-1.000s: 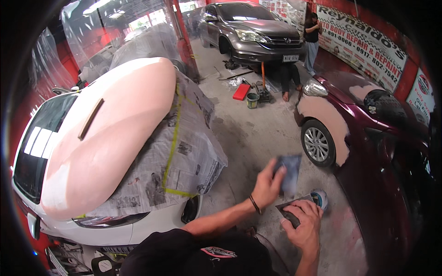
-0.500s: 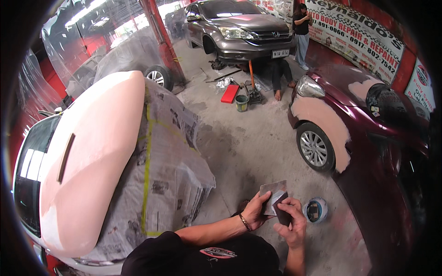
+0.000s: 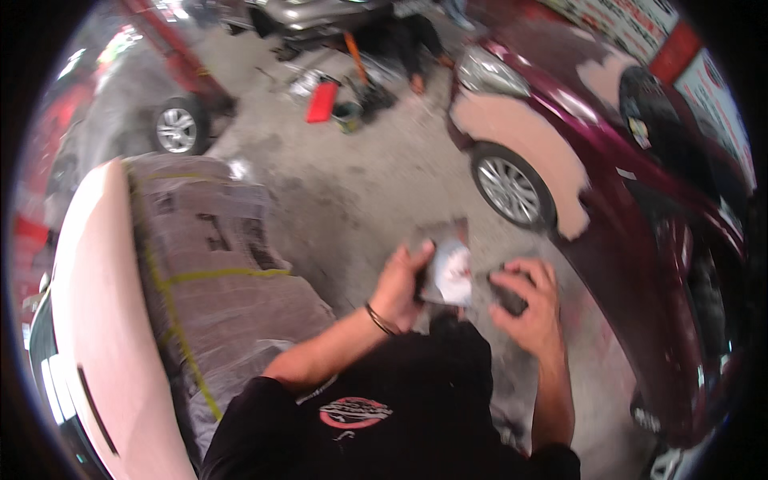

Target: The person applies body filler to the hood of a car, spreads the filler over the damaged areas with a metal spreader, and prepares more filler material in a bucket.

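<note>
Low in the middle, my left hand [image 3: 400,288] grips a thin square plate [image 3: 444,272] with a pale, glossy patch on its face. My right hand [image 3: 532,300] is just right of the plate, apart from it, with curled fingers round a small dark flat tool [image 3: 506,296], blurred by motion. Left of me is a car with a long pale-pink primed panel [image 3: 104,304] beside a covering of masking paper and yellow tape [image 3: 216,232]. To the right stands a maroon car [image 3: 600,272] with pink filler [image 3: 544,144] around its front wheel arch.
Gritty concrete floor [image 3: 360,192] lies between the cars. Beyond are a red box [image 3: 322,101], a bucket [image 3: 346,117], an orange-handled jack [image 3: 364,84] and a grey car [image 3: 312,14], with another person's legs [image 3: 412,44] beneath its front. A covered car [image 3: 124,112] sits at back left.
The view has tipped down. Since half a second ago, both hands appear higher in view, and my right hand has pulled the dark tool away from the plate to the right.
</note>
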### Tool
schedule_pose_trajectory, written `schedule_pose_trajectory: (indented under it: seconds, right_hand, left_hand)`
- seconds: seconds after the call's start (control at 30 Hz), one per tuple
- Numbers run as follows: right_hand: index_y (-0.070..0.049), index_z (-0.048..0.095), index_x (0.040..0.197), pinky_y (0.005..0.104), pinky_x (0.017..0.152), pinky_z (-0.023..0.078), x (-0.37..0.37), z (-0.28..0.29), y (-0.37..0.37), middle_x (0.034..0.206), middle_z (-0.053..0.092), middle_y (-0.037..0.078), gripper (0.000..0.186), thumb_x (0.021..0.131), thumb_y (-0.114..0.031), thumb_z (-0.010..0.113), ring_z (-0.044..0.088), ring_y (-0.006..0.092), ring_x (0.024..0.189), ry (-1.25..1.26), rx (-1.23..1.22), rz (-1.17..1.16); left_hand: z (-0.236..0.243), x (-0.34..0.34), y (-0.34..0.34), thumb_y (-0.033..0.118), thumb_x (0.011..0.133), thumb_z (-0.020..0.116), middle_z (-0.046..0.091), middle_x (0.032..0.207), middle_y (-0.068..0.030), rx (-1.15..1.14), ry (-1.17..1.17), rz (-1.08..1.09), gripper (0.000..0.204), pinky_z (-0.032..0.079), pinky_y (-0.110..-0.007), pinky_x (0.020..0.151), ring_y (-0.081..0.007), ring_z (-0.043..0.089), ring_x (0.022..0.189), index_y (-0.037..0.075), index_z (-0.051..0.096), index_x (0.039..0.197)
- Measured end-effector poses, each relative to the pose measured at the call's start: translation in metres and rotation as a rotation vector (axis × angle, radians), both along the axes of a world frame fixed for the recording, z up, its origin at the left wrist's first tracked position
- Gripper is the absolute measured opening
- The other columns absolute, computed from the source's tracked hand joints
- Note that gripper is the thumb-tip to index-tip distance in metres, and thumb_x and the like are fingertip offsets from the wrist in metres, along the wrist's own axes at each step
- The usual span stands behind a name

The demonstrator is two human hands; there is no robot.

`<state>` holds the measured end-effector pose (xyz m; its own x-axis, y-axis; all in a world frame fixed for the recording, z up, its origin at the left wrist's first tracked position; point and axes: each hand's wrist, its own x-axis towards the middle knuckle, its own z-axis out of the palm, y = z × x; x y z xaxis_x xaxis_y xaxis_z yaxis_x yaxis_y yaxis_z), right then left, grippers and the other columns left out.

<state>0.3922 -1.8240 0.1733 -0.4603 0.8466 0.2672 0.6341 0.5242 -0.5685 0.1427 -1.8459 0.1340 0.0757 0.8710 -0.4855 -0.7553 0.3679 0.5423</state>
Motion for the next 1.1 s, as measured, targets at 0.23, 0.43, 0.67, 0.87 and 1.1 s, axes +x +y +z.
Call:
schedule_pose_trajectory:
  seconds: [0.23,0.43,0.67,0.87,1.1]
  right_hand:
    - [-0.017,0.080,0.106,0.0490,0.105,0.043,0.035,0.020,0.114,0.114,0.071,0.002,0.035,0.072,-0.022,0.087,0.062,0.0288,0.118,0.078,0.200,0.025]
    - [-0.020,0.081,0.104,0.0487,0.107,0.038,0.071,0.020,0.208,0.114,0.071,-0.003,0.029,0.077,-0.031,0.083,0.063,0.0230,0.115,-0.113,-0.023,0.095]
    - [-0.016,0.083,0.108,0.0454,0.103,0.048,0.116,0.006,0.310,0.114,0.072,0.003,0.032,0.076,-0.023,0.085,0.065,0.0260,0.117,0.145,-0.208,0.177]
    - [-0.013,0.080,0.124,0.0402,0.114,0.044,0.107,-0.033,0.351,0.130,0.062,0.007,0.043,0.081,-0.019,0.085,0.058,0.0263,0.127,0.672,-0.291,0.114]
    - [-0.023,0.081,0.121,0.0488,0.114,0.039,0.160,-0.035,0.426,0.128,0.064,0.001,0.045,0.077,-0.021,0.085,0.054,0.0275,0.132,-0.116,-0.183,-0.231]
  left_hand:
    - [-0.028,0.055,0.142,0.016,0.111,0.057,0.069,0.129,-0.0092,0.318,0.369,0.126,0.035,0.053,-0.036,0.102,-0.0176,0.066,0.117,0.002,0.054,0.143]
    - [-0.041,0.114,0.221,0.017,0.113,0.055,0.068,0.129,-0.0100,0.333,0.607,0.047,0.035,0.049,-0.033,0.104,-0.0164,0.061,0.116,-0.002,0.056,0.142]
    - [-0.040,0.158,0.316,0.016,0.113,0.054,0.067,0.131,-0.0076,0.304,0.500,0.173,0.034,0.051,-0.033,0.103,-0.0147,0.062,0.117,0.001,0.056,0.143]
    - [-0.042,0.172,0.388,0.025,0.111,0.058,0.068,0.127,-0.0082,-0.101,-0.096,0.018,0.029,0.055,-0.047,0.100,-0.0264,0.067,0.115,0.013,0.052,0.138]
    - [-0.045,0.161,0.502,0.018,0.111,0.059,0.068,0.130,-0.0087,0.018,-0.085,-0.135,0.031,0.057,-0.045,0.102,-0.0243,0.068,0.118,0.010,0.055,0.141]
